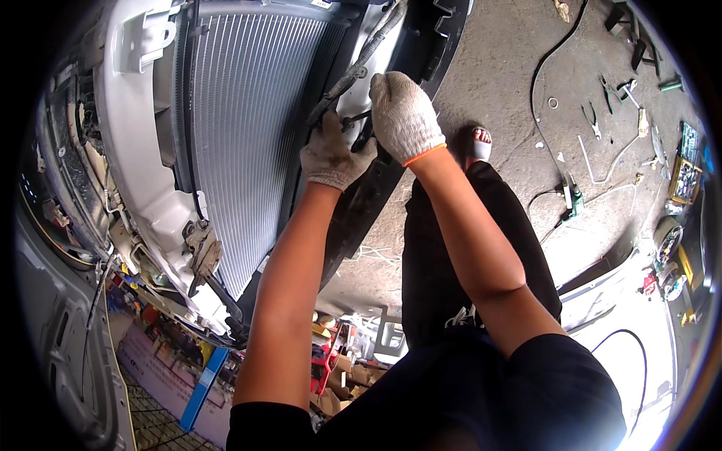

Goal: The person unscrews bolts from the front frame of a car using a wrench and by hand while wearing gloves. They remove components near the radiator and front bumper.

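Note:
My right hand (pixel 404 114), in a knitted off-white glove with an orange cuff edge, is closed in a fist. A short dark shaft (pixel 358 118) juts from its left side toward the car's front frame; the rest of this tool is hidden in the fist. My left hand (pixel 335 156), also gloved, rests just below and left, its thumb and fingers apart beside the frame. Both hands are at the right edge of a finned radiator (pixel 252 113). A wrapped wiring harness (pixel 367 56) runs down the frame next to them.
A white bumper beam (pixel 124 113) stands left of the radiator. On the concrete floor at right lie pliers (pixel 593 120), a black cable (pixel 535 83), a green power tool (pixel 575 203) and a tool set (pixel 686 169). Cardboard boxes (pixel 353 379) and a blue post (pixel 203 391) are below.

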Demonstrator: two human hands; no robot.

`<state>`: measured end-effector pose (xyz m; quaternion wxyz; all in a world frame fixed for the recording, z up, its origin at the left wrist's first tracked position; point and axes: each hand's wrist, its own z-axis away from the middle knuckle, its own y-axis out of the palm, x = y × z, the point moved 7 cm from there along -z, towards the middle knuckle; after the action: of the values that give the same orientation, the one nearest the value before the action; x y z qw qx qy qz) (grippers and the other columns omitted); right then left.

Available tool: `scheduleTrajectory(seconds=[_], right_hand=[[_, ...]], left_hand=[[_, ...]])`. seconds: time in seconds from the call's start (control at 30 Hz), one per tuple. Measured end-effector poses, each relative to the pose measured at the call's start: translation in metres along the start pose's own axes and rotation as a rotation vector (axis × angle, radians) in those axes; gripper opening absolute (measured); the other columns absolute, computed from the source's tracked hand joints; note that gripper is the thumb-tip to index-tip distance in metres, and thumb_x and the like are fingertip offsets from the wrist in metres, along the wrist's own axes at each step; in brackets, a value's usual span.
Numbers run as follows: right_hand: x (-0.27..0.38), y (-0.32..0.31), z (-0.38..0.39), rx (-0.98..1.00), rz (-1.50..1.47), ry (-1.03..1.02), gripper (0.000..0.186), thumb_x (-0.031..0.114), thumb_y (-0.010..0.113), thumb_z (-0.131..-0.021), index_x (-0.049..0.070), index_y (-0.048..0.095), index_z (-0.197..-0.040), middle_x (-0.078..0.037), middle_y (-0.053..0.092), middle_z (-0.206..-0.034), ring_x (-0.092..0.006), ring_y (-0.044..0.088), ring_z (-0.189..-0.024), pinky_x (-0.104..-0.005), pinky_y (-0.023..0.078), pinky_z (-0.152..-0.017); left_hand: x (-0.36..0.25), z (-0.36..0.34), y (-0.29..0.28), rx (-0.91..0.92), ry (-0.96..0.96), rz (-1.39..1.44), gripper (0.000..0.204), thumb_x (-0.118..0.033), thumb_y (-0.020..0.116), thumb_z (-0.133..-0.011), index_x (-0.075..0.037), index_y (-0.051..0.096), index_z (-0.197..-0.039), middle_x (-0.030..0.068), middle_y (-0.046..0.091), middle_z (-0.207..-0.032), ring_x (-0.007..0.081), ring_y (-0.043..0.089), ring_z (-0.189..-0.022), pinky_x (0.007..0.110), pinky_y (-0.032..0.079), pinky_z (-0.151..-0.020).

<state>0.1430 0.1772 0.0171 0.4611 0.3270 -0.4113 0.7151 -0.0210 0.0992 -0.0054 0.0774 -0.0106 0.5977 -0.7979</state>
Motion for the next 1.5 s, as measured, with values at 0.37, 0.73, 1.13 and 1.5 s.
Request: scheduleTrajectory(seconds=[0.37,0.73,1.13,1.5], right_hand=[[0.064,0.074,0.129,0.237,0.079,-0.276,0.029,0.027,0.068,-0.094,-0.001,0.063,-0.099,-0.019,0.065,-0.099,-0.0371,0.069,-0.091,-0.0477,0.061,-0.079],[0.052,0.083,0.145,0.259,0.143,-0.446,0.015,0.014,0.064,-0.089,0.001,0.066,-0.096,-0.018,0.065,-0.097,-0.0371,0.07,-0.089,-0.0453,0.062,-0.073],[0.04,0.084,0.136,0.347,0.224,-0.232,0.012,0.011,0.06,-0.092,0.0,0.062,-0.097,-0.019,0.067,-0.101,-0.0377,0.073,-0.088,-0.0457,0.063,-0.067],[0.046,0.086,0.133,0.39,0.286,-0.158,0.016,0.011,0.061,-0.091,-0.002,0.063,-0.1,-0.025,0.067,-0.103,-0.0407,0.075,-0.081,-0.0456,0.064,-0.062]], left_hand=[[0.012,0.005,0.011,0.144,-0.102,0.059,0.092,-0.062,0.072,-0.081,-0.005,0.041,-0.146,0.0187,0.068,-0.114,0.0305,0.076,-0.085,0.044,0.064,-0.08],[-0.003,0.006,-0.01,0.084,-0.048,-0.019,0.093,-0.046,0.08,-0.081,-0.001,0.033,-0.147,0.0232,0.072,-0.098,0.0398,0.076,-0.081,0.048,0.062,-0.077],[-0.002,0.007,-0.006,0.065,-0.067,-0.051,0.095,-0.052,0.081,-0.079,-0.002,0.036,-0.146,0.0195,0.072,-0.093,0.0363,0.076,-0.076,0.045,0.063,-0.074],[0.001,0.005,-0.004,0.15,-0.136,-0.049,0.096,-0.061,0.078,-0.081,-0.004,0.036,-0.146,0.0174,0.071,-0.087,0.0346,0.075,-0.072,0.045,0.062,-0.072]])
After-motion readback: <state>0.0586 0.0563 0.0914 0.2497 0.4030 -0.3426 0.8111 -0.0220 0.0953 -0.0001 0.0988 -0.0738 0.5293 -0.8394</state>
